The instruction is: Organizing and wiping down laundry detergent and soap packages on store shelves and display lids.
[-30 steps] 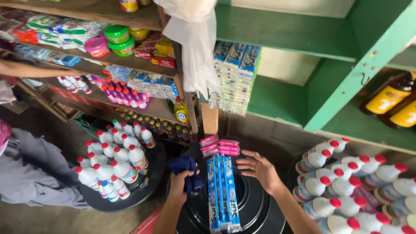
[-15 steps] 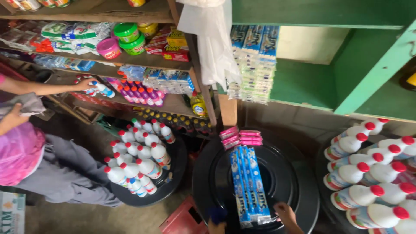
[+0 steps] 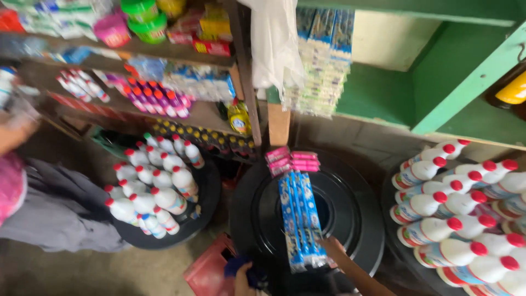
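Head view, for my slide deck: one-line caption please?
Right hand touches blue packet strip on black drum lid; left hand holds dark blue item.

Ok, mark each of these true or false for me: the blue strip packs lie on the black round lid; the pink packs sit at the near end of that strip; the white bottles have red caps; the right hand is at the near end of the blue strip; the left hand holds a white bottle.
1. The blue strip packs lie on the black round lid. True.
2. The pink packs sit at the near end of the strip. False: they lie at its far end, toward the shelves.
3. The white bottles have red caps. True.
4. The right hand is at the strip's near end. True.
5. The left hand holds a white bottle. False: it is at something dark blue, low in view.
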